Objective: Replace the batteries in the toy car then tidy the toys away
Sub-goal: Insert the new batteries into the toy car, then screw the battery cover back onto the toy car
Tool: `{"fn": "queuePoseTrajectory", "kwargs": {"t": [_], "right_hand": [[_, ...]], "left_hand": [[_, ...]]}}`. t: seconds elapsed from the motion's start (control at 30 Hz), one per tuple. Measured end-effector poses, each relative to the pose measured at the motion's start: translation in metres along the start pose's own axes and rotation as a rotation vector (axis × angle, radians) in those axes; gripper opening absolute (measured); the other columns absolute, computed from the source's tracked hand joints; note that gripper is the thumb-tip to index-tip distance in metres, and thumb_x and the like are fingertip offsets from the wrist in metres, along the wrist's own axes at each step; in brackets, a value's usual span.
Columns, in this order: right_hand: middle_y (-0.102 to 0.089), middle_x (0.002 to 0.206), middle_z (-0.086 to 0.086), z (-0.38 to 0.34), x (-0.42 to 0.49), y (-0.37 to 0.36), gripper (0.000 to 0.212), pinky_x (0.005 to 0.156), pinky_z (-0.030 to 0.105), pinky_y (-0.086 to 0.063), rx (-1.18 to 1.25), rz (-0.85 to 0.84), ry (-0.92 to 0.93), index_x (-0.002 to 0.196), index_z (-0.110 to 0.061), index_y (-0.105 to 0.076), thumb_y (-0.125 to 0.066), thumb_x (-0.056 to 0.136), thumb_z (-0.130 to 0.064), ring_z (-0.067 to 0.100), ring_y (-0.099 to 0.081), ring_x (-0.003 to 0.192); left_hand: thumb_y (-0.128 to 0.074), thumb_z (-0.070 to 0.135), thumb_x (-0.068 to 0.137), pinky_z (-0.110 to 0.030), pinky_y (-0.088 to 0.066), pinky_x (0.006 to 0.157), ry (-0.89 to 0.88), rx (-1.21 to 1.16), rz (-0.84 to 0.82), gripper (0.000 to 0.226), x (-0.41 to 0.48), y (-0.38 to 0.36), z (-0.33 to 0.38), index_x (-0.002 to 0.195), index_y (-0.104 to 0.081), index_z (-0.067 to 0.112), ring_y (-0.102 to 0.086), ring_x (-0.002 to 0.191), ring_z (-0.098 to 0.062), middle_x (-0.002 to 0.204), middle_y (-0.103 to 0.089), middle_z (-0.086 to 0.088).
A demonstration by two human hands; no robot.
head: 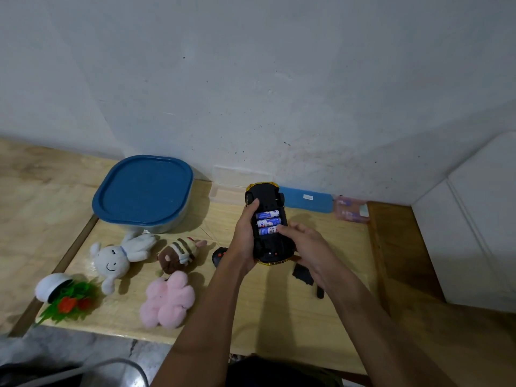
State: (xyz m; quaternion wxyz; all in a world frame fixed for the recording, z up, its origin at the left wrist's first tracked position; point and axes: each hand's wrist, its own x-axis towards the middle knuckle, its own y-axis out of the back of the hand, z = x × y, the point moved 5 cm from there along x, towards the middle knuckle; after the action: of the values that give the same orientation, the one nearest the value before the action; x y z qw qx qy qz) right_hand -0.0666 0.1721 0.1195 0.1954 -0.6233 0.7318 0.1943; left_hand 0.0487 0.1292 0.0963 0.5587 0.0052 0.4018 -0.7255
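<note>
Low wooden table (279,317) against a white wall, seen from above. Largest item on it is a clear container with a blue lid (143,188), lid on, at the back left. In front of it lies a loose cluster of soft toys: white plush rabbit (111,261) on its back, pink fluffy plush (167,300) nearest me, brown striped plush (176,254) between them. A toppled white pot with an artificial plant (64,297) lies at the left edge. The toy car (268,227), black and yellow, is held above the table right of centre, belly up, nose pointing at the wall. My left hand (245,241) grasps it along its left flank, thumb laid on the underside. My right hand (307,247) is at the car's right side, one fingertip on the end of the nearest cell; I cannot tell whether it pinches or only presses. A flat blue box (307,199) and a pink packet (350,209) sit along the wall. A black remote controller (219,256) lies just left of my left wrist. A black battery cover (303,275) lies on the table under my right hand. Three blue-and-white batteries (268,222) lie side by side in the open compartment.
</note>
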Motion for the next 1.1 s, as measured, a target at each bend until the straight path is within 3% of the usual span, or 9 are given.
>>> {"fn": "queuePoseTrajectory", "kwargs": {"t": [0.13, 0.23, 0.33, 0.47, 0.57, 0.83, 0.97, 1.1], "right_hand": [[-0.074, 0.099, -0.009, 0.004, 0.008, 0.008, 0.016, 0.084, 0.03, -0.052, -0.15, -0.006, 0.025, 0.098, -0.027, -0.07, -0.065, 0.09, -0.04, 0.008, -0.068, 0.095], [-0.071, 0.109, -0.008, 0.023, 0.022, 0.035, 0.028, 0.089, 0.033, -0.05, -0.154, 0.072, 0.015, 0.109, -0.027, -0.068, -0.059, 0.092, -0.047, 0.01, -0.066, 0.099], [-0.067, 0.117, -0.005, 0.053, 0.041, 0.074, 0.029, 0.088, 0.032, -0.051, -0.602, 0.252, 0.032, 0.116, -0.023, -0.067, -0.06, 0.092, -0.04, 0.012, -0.062, 0.101], [-0.065, 0.121, -0.008, 0.082, 0.057, 0.084, 0.038, 0.097, 0.035, -0.039, -1.302, 0.197, 0.059, 0.123, -0.031, -0.062, -0.064, 0.088, -0.043, 0.018, -0.05, 0.117], [-0.063, 0.12, -0.008, 0.086, 0.066, 0.078, 0.041, 0.095, 0.035, -0.032, -1.496, 0.131, 0.115, 0.121, -0.031, -0.062, -0.066, 0.084, -0.047, 0.019, -0.046, 0.116], [-0.065, 0.108, -0.003, 0.087, 0.085, 0.074, 0.04, 0.09, 0.036, -0.032, -1.604, 0.058, 0.089, 0.112, -0.027, -0.066, -0.065, 0.083, -0.054, 0.02, -0.049, 0.11], [-0.065, 0.11, -0.005, 0.082, 0.088, 0.076, 0.041, 0.091, 0.035, -0.032, -1.506, 0.033, 0.109, 0.114, -0.028, -0.065, -0.069, 0.08, -0.052, 0.02, -0.049, 0.111], [-0.065, 0.105, -0.011, 0.072, 0.083, 0.075, 0.028, 0.092, 0.03, -0.035, -1.3, -0.011, 0.183, 0.107, -0.031, -0.066, -0.07, 0.084, -0.045, 0.013, -0.054, 0.104]], "left_hand": [[-0.049, 0.048, 0.093, -0.036, -0.057, 0.07, 0.034, 0.065, 0.006, 0.051, 0.005, 0.006, -0.005, 0.122, -0.063, 0.009, -0.07, 0.08, -0.025, 0.096, -0.072, -0.011], [-0.051, 0.046, 0.093, -0.041, -0.055, 0.078, 0.054, -0.002, 0.004, 0.047, 0.011, 0.009, -0.007, 0.117, -0.065, 0.008, -0.069, 0.078, -0.027, 0.092, -0.072, -0.01], [-0.054, 0.044, 0.093, -0.046, -0.052, 0.085, 0.065, -0.056, 0.004, 0.042, 0.016, 0.012, -0.006, 0.111, -0.067, 0.008, -0.068, 0.076, -0.028, 0.089, -0.071, -0.011], [-0.051, 0.041, 0.094, -0.041, -0.055, 0.077, 0.073, -0.066, 0.007, 0.039, 0.02, 0.012, -0.006, 0.11, -0.066, 0.009, -0.069, 0.073, -0.025, 0.086, -0.072, -0.009], [-0.051, 0.04, 0.094, -0.04, -0.056, 0.075, 0.088, -0.051, -0.002, 0.038, 0.021, 0.009, -0.007, 0.111, -0.065, 0.009, -0.069, 0.074, -0.025, 0.087, -0.072, -0.009], [-0.05, 0.039, 0.095, -0.037, -0.057, 0.07, 0.109, -0.032, -0.014, 0.038, 0.022, 0.007, -0.008, 0.113, -0.064, 0.007, -0.069, 0.074, -0.024, 0.088, -0.072, -0.009], [-0.05, 0.038, 0.095, -0.037, -0.058, 0.07, 0.115, -0.033, -0.007, 0.037, 0.023, 0.006, -0.007, 0.109, -0.066, 0.008, -0.068, 0.073, -0.024, 0.087, -0.072, -0.009], [-0.051, 0.038, 0.094, -0.041, -0.055, 0.078, 0.111, -0.062, 0.002, 0.035, 0.023, 0.005, -0.004, 0.106, -0.066, 0.008, -0.068, 0.072, -0.024, 0.084, -0.071, -0.009]]}}
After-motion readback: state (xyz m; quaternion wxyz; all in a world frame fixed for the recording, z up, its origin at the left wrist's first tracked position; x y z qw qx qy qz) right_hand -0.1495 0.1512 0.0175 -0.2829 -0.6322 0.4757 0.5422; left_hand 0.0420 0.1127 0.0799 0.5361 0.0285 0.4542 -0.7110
